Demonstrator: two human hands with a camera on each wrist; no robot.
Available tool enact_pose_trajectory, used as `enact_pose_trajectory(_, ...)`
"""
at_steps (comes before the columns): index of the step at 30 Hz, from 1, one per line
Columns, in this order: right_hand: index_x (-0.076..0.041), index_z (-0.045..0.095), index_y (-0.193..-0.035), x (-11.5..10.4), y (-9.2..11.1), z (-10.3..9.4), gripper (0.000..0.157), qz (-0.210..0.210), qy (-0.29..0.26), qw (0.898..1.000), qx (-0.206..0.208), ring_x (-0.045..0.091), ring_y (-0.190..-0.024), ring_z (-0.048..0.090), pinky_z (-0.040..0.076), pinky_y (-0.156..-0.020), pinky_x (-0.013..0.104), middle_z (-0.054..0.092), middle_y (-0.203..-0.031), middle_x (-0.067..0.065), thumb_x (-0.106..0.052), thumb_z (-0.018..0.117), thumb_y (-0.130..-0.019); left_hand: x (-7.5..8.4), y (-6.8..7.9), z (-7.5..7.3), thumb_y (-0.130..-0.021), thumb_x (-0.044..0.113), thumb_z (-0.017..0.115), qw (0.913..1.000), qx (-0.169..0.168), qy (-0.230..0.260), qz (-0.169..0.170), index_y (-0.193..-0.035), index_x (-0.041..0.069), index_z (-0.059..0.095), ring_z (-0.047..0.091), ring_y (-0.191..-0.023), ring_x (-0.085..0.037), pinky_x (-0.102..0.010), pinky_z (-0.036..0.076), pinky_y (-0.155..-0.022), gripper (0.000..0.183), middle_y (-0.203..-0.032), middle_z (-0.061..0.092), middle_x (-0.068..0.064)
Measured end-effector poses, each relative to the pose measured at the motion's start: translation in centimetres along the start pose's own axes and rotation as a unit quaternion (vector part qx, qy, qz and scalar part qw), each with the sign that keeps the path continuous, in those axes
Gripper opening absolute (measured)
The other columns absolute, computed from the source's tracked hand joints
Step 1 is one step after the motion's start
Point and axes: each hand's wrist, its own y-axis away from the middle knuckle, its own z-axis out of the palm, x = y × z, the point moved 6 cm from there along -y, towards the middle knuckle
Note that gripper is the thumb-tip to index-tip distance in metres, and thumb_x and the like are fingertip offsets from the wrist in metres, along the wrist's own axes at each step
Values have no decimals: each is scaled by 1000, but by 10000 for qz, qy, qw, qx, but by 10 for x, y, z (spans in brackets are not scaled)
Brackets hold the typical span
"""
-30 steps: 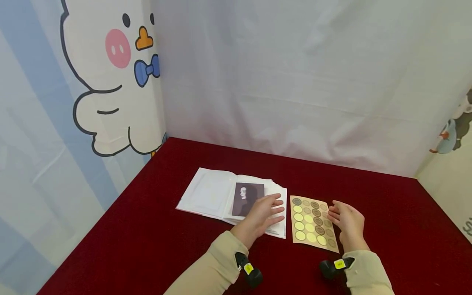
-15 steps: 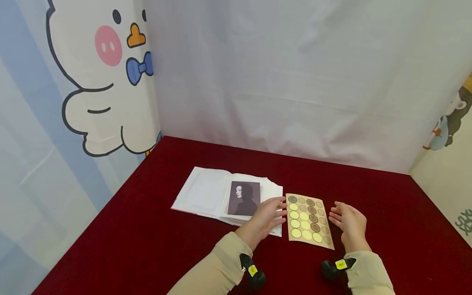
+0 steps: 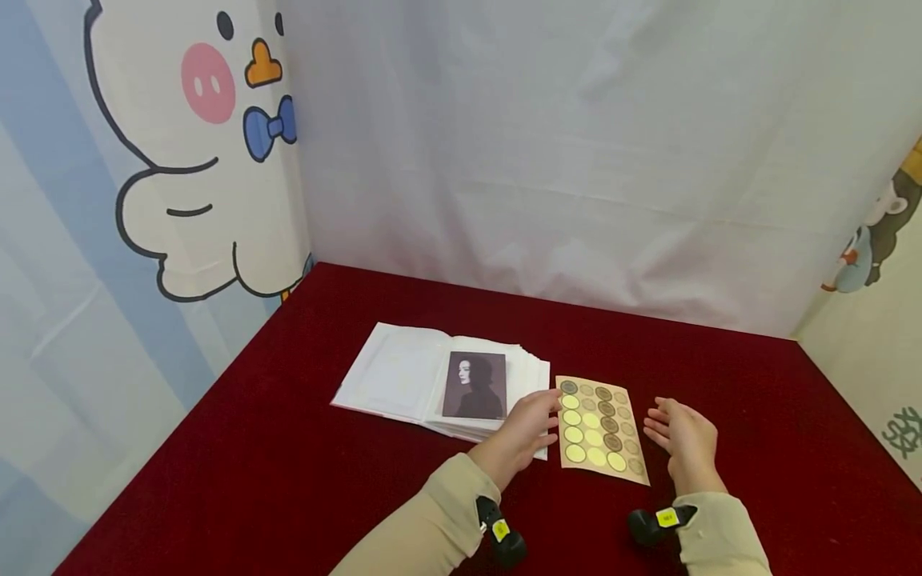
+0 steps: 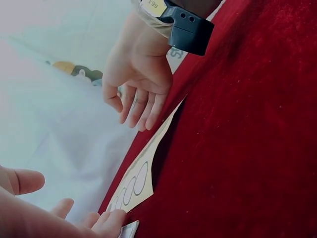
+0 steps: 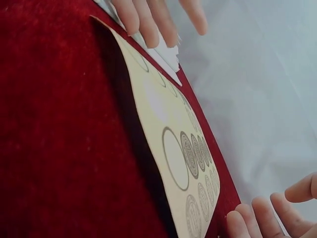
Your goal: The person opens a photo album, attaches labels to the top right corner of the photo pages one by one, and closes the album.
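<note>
Sheet of round stickers (image 3: pixel 602 432), seen from the head, lies face up on the red-covered counter (image 3: pixel 389 488), just right of the opened album (image 3: pixel 403 372), whose right page carries a portrait photo (image 3: pixel 474 386). Over the last second the left hand (image 3: pixel 524 427) has drifted off that page to the album's right edge, up by the sheet, while the right hand (image 3: pixel 689 442) now stands slightly clear of the sheet's side farther from the album. To my eye the sheet, bracketed but not picked up, is what this person is busy with. Its long axis runs from the person toward the back curtain (image 3: pixel 533 152), the far end leaning a little to the album's side; which end is its top I can't make out. From the left wrist, both hands look relaxed, neither grip closed on anything, and the sheet's near edge bows up. From the right wrist that edge stands off the counter too, and the left hand hangs over by the album; whether it touches the sheet I can't tell.
</note>
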Motion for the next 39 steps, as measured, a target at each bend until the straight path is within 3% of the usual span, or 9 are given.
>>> enact_pose_trajectory(15,4,43,-134,7,5,2,47,183,75,9995,-264,5,-69,62,53,-71,24,56,-98,6,-23,42,-96,-5,-1,3,-85,7,46,10000,14,66,5,-130,-1,49,46,-116,-42,-48,40,-96,47,-129,47,-22)
enact_pose_trajectory(22,5,44,-133,9,4,3,46,238,12,9994,-260,6,-69,62,53,-71,24,57,-93,5,-22,44,-95,-6,-2,4,-84,5,46,9993,212,301,-32,-129,0,51,50,-112,-33,-44,45,-90,45,-124,50,-18)
enact_pose_trajectory(28,5,45,-133,10,2,3,46,241,-46,9992,-300,6,-69,62,53,-70,24,58,-87,2,-20,44,-95,-7,-4,11,-78,-4,50,9982,391,434,150,-131,-8,44,52,-104,-26,-34,49,-84,53,-118,51,-21)
enact_pose_trajectory(33,5,44,-133,11,2,3,46,239,-58,9992,-327,6,-69,61,53,-71,24,58,-88,2,-21,44,-95,-10,-4,18,-76,-8,53,9992,118,295,230,-134,-14,33,52,-109,-29,-34,49,-86,62,-126,44,-29)
enact_pose_trajectory(39,6,45,-133,10,5,3,46,192,-85,9992,-335,5,-69,62,53,-71,23,58,-84,1,-20,45,-94,-18,-1,24,-79,-12,53,9988,-376,320,-18,-138,-7,29,62,-92,-29,-38,53,-76,64,-102,55,-15)
